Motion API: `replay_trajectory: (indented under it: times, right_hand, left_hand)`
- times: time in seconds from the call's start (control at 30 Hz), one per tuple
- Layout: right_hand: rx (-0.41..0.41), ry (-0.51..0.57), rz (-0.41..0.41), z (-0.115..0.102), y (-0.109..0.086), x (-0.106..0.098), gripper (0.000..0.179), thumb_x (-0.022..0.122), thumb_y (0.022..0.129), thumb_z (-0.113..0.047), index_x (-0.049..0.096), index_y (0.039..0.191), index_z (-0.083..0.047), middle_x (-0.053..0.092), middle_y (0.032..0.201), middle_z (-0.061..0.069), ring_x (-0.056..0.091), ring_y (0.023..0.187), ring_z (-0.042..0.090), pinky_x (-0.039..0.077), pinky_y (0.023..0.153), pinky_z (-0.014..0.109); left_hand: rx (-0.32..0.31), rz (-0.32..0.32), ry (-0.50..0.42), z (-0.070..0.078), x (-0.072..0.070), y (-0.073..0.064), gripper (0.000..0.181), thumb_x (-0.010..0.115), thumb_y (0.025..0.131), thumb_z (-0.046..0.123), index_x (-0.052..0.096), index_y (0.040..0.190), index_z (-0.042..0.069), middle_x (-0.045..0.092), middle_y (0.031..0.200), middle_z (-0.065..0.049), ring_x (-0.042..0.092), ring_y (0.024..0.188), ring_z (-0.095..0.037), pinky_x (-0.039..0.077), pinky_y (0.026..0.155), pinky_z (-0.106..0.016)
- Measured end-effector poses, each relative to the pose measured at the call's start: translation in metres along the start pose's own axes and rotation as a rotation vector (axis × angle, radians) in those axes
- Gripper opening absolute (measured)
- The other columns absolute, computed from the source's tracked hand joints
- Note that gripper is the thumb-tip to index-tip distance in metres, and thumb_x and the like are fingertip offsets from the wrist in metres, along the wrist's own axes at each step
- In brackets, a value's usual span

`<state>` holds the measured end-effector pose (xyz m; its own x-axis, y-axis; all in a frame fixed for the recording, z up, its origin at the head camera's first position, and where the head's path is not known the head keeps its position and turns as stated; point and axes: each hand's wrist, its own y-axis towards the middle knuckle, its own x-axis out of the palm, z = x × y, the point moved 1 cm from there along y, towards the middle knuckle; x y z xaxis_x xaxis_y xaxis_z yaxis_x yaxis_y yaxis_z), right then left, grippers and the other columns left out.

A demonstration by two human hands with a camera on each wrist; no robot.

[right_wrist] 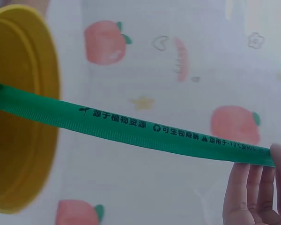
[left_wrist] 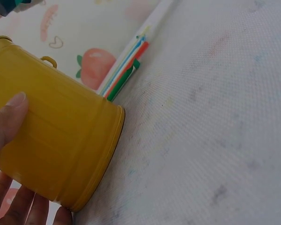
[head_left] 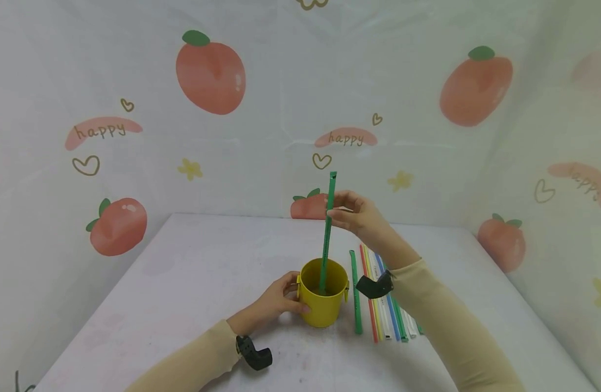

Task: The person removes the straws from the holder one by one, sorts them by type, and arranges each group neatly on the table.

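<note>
My right hand [head_left: 351, 209] pinches a long green wrapped straw [head_left: 329, 231] between thumb and fingers. It stands nearly upright, its lower end down inside a small yellow bucket [head_left: 321, 310]. Dark printing runs along the wrapper [right_wrist: 178, 136] in the right wrist view. Around the bucket's left side, my left hand [head_left: 281, 299] grips, with the thumb on the near wall and the fingers [left_wrist: 18, 206] on the other side. The bucket sits upright on the table and has small side loops.
Right of the bucket, a single green straw [head_left: 356, 294] lies on the white table [head_left: 207, 272]. Beyond it is a row of several wrapped straws [head_left: 371, 305] in red, yellow, white, blue and green, partly under my right forearm. A fruit-printed curtain [head_left: 281, 81] stands behind.
</note>
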<state>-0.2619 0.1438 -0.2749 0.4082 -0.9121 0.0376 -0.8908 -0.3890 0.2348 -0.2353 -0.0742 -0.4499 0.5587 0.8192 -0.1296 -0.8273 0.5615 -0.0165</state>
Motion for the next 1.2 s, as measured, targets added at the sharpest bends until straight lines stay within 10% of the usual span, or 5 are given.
replay_trajectory:
  times: [0.53,1.2]
  right_hand:
    - [-0.117,0.065,0.155,-0.037,-0.014,-0.043,0.027,0.055,0.089,0.002,0.061,0.109,-0.015,0.055,0.106,0.002,0.053,0.098,0.018,0.052,0.082,0.028]
    - [0.072,-0.059,0.294,0.011,-0.044,-0.120,0.020,0.055,0.092,-0.005,0.055,0.108,-0.017,0.059,0.097,-0.005,0.056,0.091,0.010,0.052,0.076,0.022]
  left_hand:
    - [0.034,-0.018,-0.016,-0.002,0.000,0.000,0.067,0.077,0.074,0.013,0.043,0.132,0.010,0.045,0.133,-0.008,0.041,0.125,-0.027,0.033,0.105,-0.046]
    - [-0.007,0.006,-0.029,-0.001,0.001,0.000,0.068,0.079,0.072,0.014,0.044,0.130,0.014,0.046,0.133,-0.003,0.040,0.126,-0.025,0.033,0.105,-0.044]
